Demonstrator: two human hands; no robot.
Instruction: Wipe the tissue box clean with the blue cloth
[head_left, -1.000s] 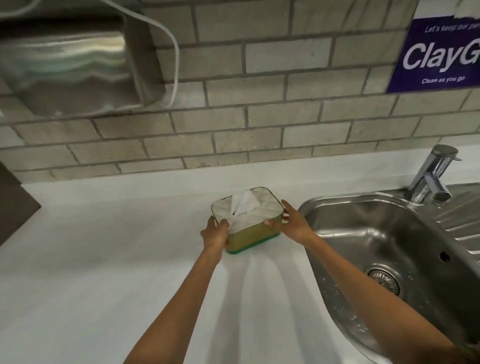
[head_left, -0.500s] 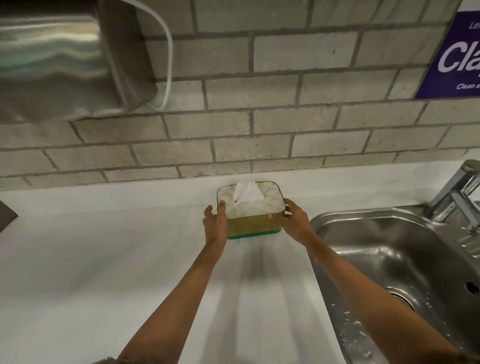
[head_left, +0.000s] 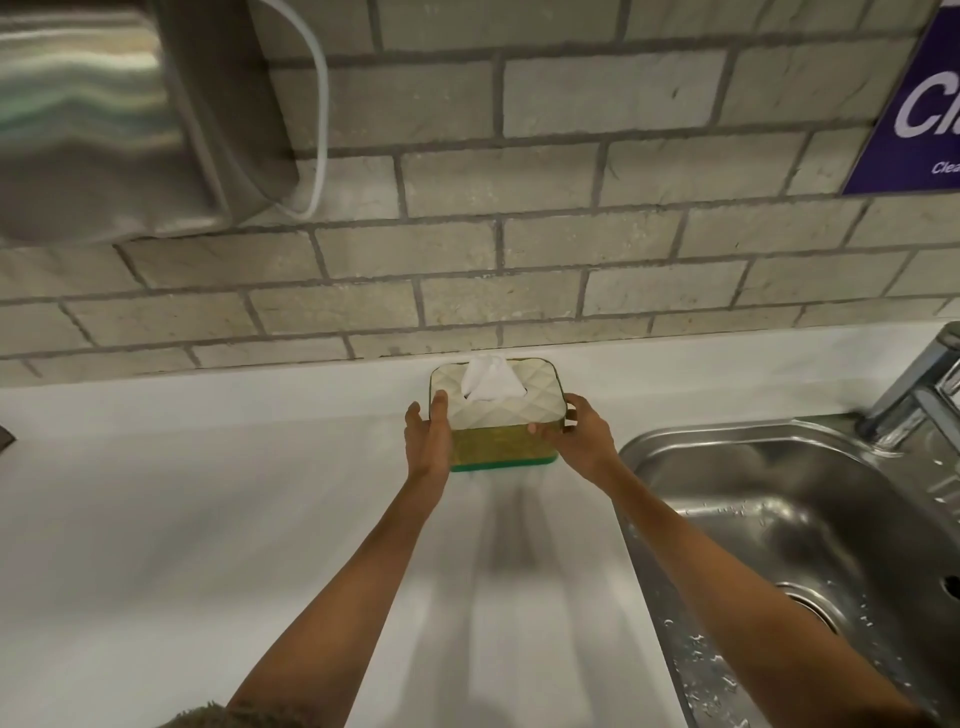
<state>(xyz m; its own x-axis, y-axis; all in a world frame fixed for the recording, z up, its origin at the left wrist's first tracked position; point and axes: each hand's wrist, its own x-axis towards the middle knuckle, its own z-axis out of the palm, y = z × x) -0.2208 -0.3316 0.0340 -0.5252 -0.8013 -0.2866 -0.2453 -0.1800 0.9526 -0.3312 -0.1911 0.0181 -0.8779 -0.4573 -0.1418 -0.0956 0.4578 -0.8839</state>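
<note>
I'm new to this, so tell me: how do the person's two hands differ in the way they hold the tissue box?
The left hand lies flat against the tissue box, fingers pointing toward the wall; the right hand curls around the corner nearer the sink. The left thumb rests on the lid; the right thumb presses the front side. Both hands are bare, gripping opposite ends.

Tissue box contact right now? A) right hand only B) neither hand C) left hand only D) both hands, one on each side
D: the left hand is against the left side of the tissue box and the right hand is against its right side, on the white counter.
</note>
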